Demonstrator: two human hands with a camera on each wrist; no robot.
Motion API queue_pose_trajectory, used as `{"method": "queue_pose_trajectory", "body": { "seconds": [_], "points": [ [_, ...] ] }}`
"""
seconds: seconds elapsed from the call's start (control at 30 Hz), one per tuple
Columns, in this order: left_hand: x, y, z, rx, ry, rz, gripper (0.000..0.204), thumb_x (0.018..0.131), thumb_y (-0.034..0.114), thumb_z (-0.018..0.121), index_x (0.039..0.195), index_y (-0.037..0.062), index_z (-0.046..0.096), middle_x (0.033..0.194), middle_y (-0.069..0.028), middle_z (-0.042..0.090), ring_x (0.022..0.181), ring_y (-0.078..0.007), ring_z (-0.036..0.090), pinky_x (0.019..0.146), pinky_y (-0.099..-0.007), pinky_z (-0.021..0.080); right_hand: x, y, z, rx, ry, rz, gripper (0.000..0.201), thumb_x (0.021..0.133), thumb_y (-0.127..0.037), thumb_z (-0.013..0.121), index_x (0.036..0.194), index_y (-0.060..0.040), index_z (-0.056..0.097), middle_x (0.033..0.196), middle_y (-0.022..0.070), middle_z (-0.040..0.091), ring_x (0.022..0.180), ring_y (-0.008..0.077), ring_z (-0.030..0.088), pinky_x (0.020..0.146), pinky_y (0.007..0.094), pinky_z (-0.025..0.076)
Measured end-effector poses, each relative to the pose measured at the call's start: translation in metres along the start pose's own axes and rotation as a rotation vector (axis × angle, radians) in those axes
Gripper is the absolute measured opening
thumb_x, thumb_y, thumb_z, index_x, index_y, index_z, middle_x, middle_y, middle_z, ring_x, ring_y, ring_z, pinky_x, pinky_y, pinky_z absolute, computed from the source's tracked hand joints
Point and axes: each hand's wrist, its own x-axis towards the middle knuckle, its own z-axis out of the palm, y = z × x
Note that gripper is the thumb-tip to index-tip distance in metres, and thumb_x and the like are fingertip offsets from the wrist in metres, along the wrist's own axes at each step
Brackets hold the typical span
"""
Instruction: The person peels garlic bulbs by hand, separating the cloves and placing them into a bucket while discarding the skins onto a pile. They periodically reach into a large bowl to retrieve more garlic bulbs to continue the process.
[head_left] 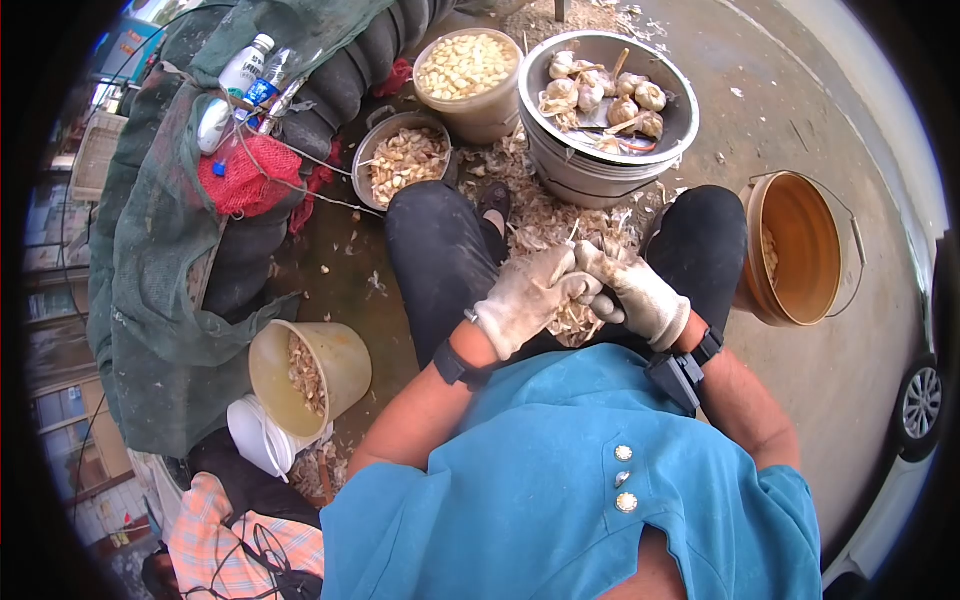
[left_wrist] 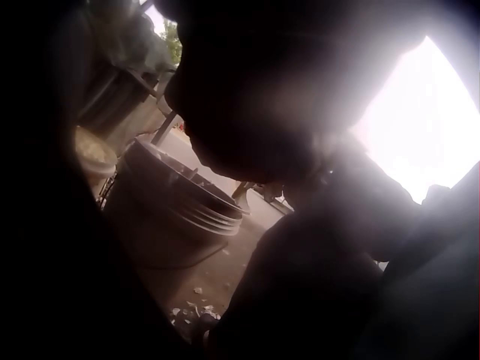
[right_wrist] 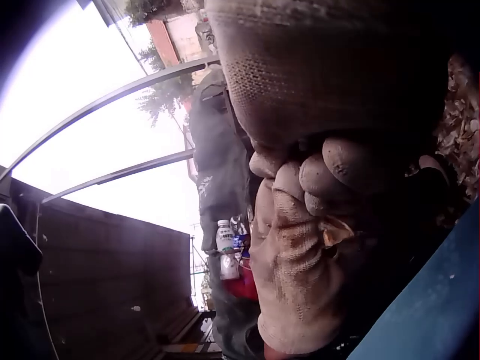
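Both hands wear soiled whitish knit gloves and meet over the lap. My left hand [head_left: 533,297] has its fingers curled around garlic; a brownish papery bit of the garlic [right_wrist: 337,231] shows at its palm in the right wrist view. The curled fingers of my right hand [head_left: 640,292] press against the left fingertips and pinch at the same garlic, most of it hidden by the gloves. Beyond them, garlic bulbs [head_left: 590,95] lie in a metal basin [head_left: 683,110] set on a white bucket [head_left: 590,180]. Shed garlic skins [head_left: 545,220] cover the ground between the feet.
Peeled cloves fill a tub [head_left: 490,125] at the back; a pot [head_left: 365,180] of cloves and skins stands beside it. An orange-brown bucket [head_left: 810,250] tilts at right, a cream bucket [head_left: 345,365] at left. Bottles [head_left: 245,65] lie on green netting [head_left: 150,270]. A car wheel [head_left: 920,403] shows far right.
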Motion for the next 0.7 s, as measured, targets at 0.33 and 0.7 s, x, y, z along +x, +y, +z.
{"method": "queue_pose_trajectory", "body": {
  "seconds": [0.33, 0.7],
  "points": [
    [0.007, -0.019, -0.005, 0.148, 0.109, 0.449, 0.024, 0.101, 0.026, 0.052, 0.103, 0.0025, 0.057, 0.086, -0.0019, 0.06, 0.073, -0.0103, 0.055, 0.065, -0.0249, 0.046, -0.003, -0.002, 0.008, 0.064, 0.048, -0.119, 0.027, 0.102, -0.035, 0.05, 0.102, -0.0086, 0.055, 0.072, -0.0004, 0.057, 0.049, 0.0034, 0.041, 0.038, 0.0177, 0.028],
    [0.013, -0.034, -0.015, 0.005, 0.152, 0.277, 0.03, 0.104, 0.031, 0.046, 0.105, 0.0035, 0.056, 0.095, -0.0014, 0.059, 0.085, -0.0098, 0.056, 0.08, -0.0238, 0.045, 0.002, -0.001, 0.003, 0.357, 0.135, 0.043, 0.029, 0.101, -0.039, 0.05, 0.098, -0.0104, 0.055, 0.071, -0.0017, 0.056, 0.047, 0.0042, 0.039, 0.039, 0.0185, 0.027]
  ]
}}
